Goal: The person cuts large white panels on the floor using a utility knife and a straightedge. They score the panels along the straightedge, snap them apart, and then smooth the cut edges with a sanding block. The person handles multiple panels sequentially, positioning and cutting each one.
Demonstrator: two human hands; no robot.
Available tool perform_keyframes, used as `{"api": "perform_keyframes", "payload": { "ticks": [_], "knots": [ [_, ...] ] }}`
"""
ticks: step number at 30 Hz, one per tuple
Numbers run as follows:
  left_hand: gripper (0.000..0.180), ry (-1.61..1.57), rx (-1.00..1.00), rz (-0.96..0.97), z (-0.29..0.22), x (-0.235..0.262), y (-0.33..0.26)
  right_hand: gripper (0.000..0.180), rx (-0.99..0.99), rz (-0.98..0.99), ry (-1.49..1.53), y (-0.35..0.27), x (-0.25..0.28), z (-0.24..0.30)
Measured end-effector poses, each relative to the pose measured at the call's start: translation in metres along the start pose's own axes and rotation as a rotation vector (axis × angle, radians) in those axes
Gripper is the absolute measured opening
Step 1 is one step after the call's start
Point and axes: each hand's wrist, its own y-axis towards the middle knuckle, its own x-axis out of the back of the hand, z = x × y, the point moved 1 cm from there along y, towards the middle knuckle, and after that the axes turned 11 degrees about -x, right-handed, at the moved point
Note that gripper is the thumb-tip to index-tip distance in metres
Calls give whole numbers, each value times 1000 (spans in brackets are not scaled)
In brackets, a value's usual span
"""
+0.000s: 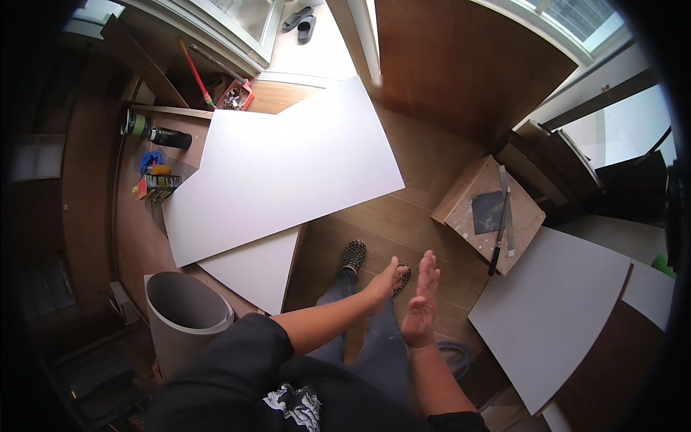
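My left hand [387, 285] reaches over my legs with its fingers stretched out and holds nothing. Close beside it, my right hand [422, 302] is raised with its palm turned inward, fingers straight and empty. A small gap separates the two hands. Below them are my patterned shoes [353, 255] on the wood floor. Ahead and to the left lies a large white board [295, 169], partly covering another white board [257, 268]. To the right of my hands, a wooden box [461, 189] carries a dark sheet [488, 213] and a long metal ruler-like strip [509, 223].
At the left stand a grey bin [188, 306], a black bottle [170, 138] and a small carton [157, 189]. A red dustpan [235, 96] holds debris. More white panels [554, 302] lie at the right. A large brown panel [468, 68] stands at the back; slippers [306, 29] lie beyond the doorway.
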Motion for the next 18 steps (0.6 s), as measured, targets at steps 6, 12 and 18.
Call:
{"api": "perform_keyframes", "payload": {
  "ticks": [6, 12, 18],
  "knots": [
    [68, 194, -73, 861, -103, -84, -177, 66, -660, 317, -191, -74, 45, -106],
    [70, 1033, 175, 816, -35, 84, -225, 42, -829, 514, -144, -109, 100, 5],
    [77, 1360, -225, 161, -46, 155, -219, 60, -887, 428, -394, -70, 143, -47]
  ]
}}
